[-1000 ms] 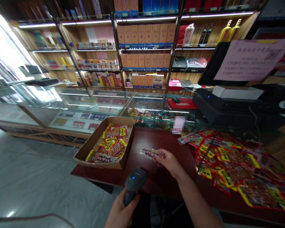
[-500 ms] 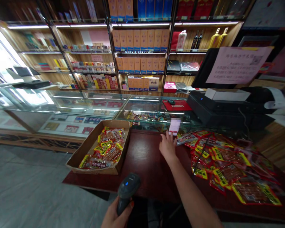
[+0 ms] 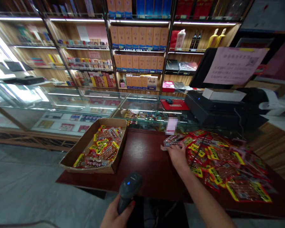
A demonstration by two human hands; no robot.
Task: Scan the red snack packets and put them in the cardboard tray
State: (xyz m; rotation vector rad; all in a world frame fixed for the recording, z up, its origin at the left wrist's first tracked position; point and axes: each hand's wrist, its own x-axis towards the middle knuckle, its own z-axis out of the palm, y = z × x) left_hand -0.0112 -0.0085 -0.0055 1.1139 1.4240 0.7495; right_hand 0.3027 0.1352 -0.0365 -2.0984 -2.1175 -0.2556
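Note:
My left hand (image 3: 117, 211) is wrapped round the handle of a dark grey barcode scanner (image 3: 130, 186), whose small blue light is lit. Over the right part of the dark red table (image 3: 144, 158), my right hand (image 3: 178, 155) is closed on a clear-and-red snack packet (image 3: 172, 140); the fingertips are partly hidden by it. Just right of that hand spreads a pile of red and yellow snack packets (image 3: 218, 158). An open cardboard box (image 3: 120, 152) stands at the table's left with several similar packets (image 3: 104, 147) lying inside.
Behind the table runs a glass display counter (image 3: 95, 104). A monitor with a paper sheet (image 3: 235, 65) and a black cash drawer (image 3: 218, 109) stand at the right. A red mouse pad (image 3: 177, 105) lies on the glass. Shelves of boxes (image 3: 139, 38) fill the back wall.
My right hand has drawn back and slightly right, from open fingers near the pale card to a grip on a snack packet, which has shifted left. The left hand still holds the scanner.

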